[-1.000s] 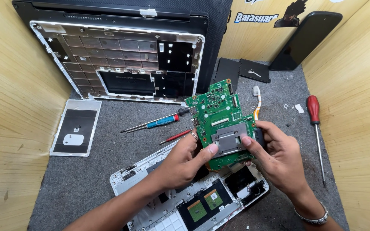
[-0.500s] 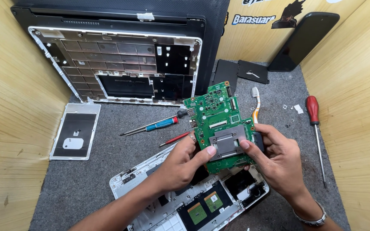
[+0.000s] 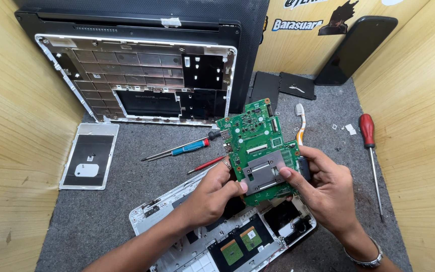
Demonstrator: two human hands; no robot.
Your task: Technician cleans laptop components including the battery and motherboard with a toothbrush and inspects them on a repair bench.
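Both hands hold a green circuit board up off the work, tilted face-up toward the camera, likely so its grey metal plate can be looked at. Left hand at 8 o'clock of the board, thumb and curled fingers pinching the board's lower left edge, thumb tip on the plate's corner. Right hand at 4 o'clock, thumb pressed on the plate's right side, other fingers wrapped behind the right edge, pinching it. Two-sided hold keeps the board steady by its edges. Board sits centre frame, above the opened white laptop base, apart from it.

Around: grey felt mat under everything. At 12 o'clock a bare laptop keyboard frame leans against the back. At 9 o'clock a white panel with black inset lies flat. Blue-handled screwdriver and red-handled thin tool just left of the board, the red one partly behind the left hand. At 3 o'clock a red-handled screwdriver lies well apart. Orange-white flat cable at 1 o'clock behind the board. Two black covers and a dark phone-like slab at the back. Wooden walls box the space; nothing blocks the hands
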